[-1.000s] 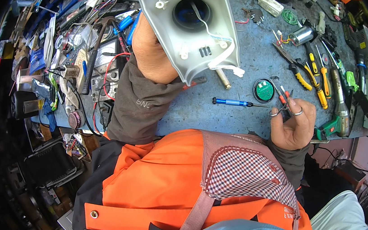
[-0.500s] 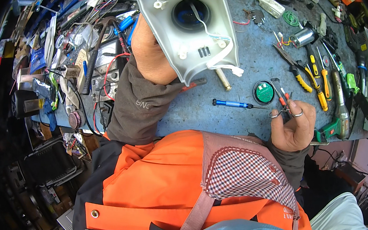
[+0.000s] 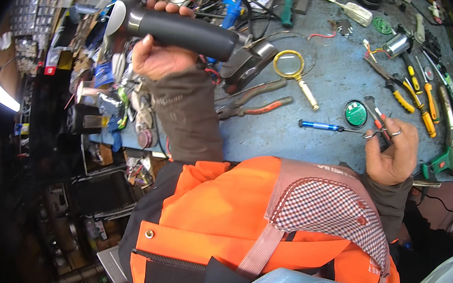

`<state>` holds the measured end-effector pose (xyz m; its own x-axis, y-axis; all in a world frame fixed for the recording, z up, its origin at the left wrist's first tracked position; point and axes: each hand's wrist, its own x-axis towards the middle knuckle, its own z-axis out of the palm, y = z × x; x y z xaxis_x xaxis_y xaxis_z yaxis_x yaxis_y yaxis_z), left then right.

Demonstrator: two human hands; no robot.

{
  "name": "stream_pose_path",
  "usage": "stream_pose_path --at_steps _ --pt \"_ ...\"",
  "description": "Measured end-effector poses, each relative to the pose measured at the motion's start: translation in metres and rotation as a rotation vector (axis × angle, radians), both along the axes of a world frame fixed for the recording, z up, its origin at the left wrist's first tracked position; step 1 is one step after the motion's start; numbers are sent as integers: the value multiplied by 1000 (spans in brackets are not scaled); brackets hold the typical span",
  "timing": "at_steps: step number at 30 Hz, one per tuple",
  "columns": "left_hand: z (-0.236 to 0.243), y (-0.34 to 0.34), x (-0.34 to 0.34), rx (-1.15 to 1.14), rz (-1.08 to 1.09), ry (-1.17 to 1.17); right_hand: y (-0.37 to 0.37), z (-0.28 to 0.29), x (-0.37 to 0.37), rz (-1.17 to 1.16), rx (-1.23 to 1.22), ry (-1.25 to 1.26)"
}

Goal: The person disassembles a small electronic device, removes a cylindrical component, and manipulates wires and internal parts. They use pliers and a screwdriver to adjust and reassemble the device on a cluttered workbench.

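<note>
My left hand (image 3: 164, 60) is closed around the thick tubular handle of a dark grey plastic handheld device (image 3: 188, 34), raised over the far left of the bench. The device's far end runs off the top edge, and a dark angled end piece hangs at its right. At the right, my right hand (image 3: 392, 159) has its thumb and a finger through the loops of a small scissor-handled metal tool (image 3: 382, 134); its jaws are hard to make out. Close by lie a blue screwdriver (image 3: 322, 126), a round green circuit board (image 3: 356, 114) in a dark rim, and a red-handled tool (image 3: 377, 118).
Pliers with red-and-black handles (image 3: 256, 101) and a gold-rimmed magnifying glass (image 3: 289, 65) lie mid-bench. Yellow-handled pliers (image 3: 397, 93), a small motor (image 3: 397, 44) and a green-ended tool (image 3: 439, 163) are at right. Cables and parts crowd the left.
My left hand has turned the device and moved left; its pale inner shell with the wire faced me, now its dark handle shows. The magnifying glass and pliers came into view. My right hand keeps its tool.
</note>
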<state>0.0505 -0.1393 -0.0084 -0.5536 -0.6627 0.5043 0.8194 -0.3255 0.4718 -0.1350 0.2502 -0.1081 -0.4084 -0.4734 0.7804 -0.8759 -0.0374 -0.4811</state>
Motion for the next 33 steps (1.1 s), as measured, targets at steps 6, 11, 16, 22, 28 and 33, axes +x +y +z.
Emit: stream_pose_path --at_steps 6,11,16,22,28,33 --pt "32 -48 11 295 -325 103 5 -4 -1 26 -77 2" --pt "53 -54 1 410 -280 123 8 -2 -1 32 -94 20" --pt "60 -58 -6 415 -301 148 9 -2 0 41 -124 17" --pt "56 -77 2 423 -306 113 10 -2 2 84 -128 -23" --pt "52 -65 1 441 -262 -39 12 -8 -1 69 -130 7" --pt "47 -77 9 463 -205 -195 8 -9 0 72 -155 -24"
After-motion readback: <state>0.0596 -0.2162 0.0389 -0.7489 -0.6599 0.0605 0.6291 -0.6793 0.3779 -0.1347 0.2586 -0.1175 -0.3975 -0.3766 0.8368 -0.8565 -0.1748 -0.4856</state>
